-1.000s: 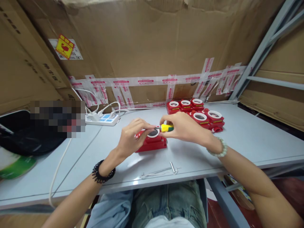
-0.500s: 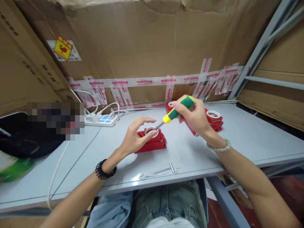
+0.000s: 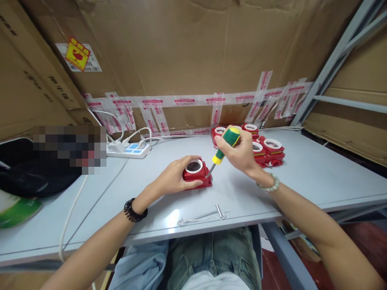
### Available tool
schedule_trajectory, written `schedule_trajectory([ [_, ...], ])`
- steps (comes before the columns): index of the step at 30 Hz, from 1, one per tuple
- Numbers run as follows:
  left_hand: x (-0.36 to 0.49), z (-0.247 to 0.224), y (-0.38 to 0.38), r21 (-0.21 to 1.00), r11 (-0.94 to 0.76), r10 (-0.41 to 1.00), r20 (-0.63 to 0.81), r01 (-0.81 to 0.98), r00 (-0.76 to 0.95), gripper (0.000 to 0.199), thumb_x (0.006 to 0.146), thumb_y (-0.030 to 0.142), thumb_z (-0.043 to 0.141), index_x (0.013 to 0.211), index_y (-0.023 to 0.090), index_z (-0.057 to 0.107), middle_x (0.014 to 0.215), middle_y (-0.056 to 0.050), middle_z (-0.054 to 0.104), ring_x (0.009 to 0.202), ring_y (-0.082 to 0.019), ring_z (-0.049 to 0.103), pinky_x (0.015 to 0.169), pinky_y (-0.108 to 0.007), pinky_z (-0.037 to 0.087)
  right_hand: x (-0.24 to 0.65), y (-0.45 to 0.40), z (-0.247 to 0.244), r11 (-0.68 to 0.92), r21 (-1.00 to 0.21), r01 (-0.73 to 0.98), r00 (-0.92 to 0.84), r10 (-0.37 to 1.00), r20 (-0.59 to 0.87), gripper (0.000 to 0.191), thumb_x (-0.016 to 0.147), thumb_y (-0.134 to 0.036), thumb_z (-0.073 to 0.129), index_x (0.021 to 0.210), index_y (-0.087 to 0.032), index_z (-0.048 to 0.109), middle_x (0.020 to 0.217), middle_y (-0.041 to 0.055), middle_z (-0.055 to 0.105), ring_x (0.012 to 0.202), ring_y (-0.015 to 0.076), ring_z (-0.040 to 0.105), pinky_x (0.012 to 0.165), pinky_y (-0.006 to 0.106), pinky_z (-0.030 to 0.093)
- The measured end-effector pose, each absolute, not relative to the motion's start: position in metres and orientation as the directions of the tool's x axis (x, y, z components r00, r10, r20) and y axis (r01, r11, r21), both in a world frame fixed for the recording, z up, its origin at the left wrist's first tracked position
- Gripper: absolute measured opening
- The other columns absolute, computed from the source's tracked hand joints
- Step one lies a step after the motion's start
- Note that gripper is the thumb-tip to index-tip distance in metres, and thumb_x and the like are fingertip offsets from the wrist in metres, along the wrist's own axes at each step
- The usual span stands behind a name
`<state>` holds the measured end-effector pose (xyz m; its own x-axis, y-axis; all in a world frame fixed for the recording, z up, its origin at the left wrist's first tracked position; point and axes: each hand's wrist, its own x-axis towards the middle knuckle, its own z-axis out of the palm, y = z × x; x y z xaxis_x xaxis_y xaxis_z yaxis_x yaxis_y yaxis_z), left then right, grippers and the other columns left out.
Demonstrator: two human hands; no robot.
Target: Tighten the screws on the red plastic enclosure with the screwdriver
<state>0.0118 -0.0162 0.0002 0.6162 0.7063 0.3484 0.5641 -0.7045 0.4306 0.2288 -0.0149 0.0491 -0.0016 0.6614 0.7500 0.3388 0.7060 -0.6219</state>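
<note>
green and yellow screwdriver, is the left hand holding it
No, the right hand holds the screwdriver, while the left hand grips the nearest red box.

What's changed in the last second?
The right hand still holds the screwdriver, now tilted steeply, its tip moved rightward from the white ring to the right end of the red box. The left hand has left the shaft and grips the red box. The T-shaped tool, power strip and other red boxes stayed put.

held red box [image 3: 198, 176]: left end hidden | black container [image 3: 33, 178]: cut off
</note>
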Motion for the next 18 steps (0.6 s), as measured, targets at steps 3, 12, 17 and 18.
schedule_trajectory([
  [3,0.011,0.0,-0.016,0.426,-0.714,0.698,0.363,0.556,0.618,0.063,0.079,0.051,0.068,0.131,0.022,0.047,0.127,-0.012,0.063,0.108,-0.029,0.065,0.093,-0.043,0.052,0.228,-0.016,0.048,0.694,-0.628,0.351,-0.019,0.676,0.737,0.031,0.082,-0.03,0.062,0.06,-0.021,0.042,0.059,-0.0042,0.046,0.057,0.0098,0.044,0.055,0.026,0.039],
  [12,0.012,-0.001,-0.016,0.424,-0.709,0.703,0.354,0.564,0.617,0.064,0.08,0.051,0.068,0.131,0.021,0.046,0.127,-0.012,0.062,0.108,-0.028,0.064,0.092,-0.043,0.052,0.225,-0.018,0.05,0.697,-0.618,0.362,-0.016,0.668,0.744,0.026,0.081,-0.03,0.063,0.063,-0.021,0.046,0.061,-0.0035,0.05,0.058,0.0103,0.045,0.056,0.027,0.04],
  [17,0.011,-0.002,-0.015,0.426,-0.724,0.687,0.383,0.542,0.617,0.063,0.079,0.05,0.069,0.131,0.022,0.048,0.125,-0.012,0.064,0.106,-0.027,0.065,0.09,-0.041,0.052,0.22,-0.028,0.054,0.738,-0.568,0.365,-0.029,0.619,0.785,0.014,0.078,-0.024,0.063,0.072,-0.02,0.052,0.063,-0.004,0.054,0.056,0.0094,0.047,0.055,0.025,0.04],
  [18,0.011,-0.002,-0.014,0.428,-0.727,0.684,0.386,0.537,0.619,0.062,0.079,0.05,0.069,0.131,0.022,0.048,0.124,-0.011,0.064,0.105,-0.027,0.065,0.09,-0.041,0.053,0.219,-0.03,0.055,0.75,-0.549,0.369,-0.039,0.603,0.797,0.013,0.078,-0.024,0.064,0.074,-0.021,0.052,0.064,-0.004,0.054,0.057,0.0094,0.048,0.055,0.025,0.041],
])
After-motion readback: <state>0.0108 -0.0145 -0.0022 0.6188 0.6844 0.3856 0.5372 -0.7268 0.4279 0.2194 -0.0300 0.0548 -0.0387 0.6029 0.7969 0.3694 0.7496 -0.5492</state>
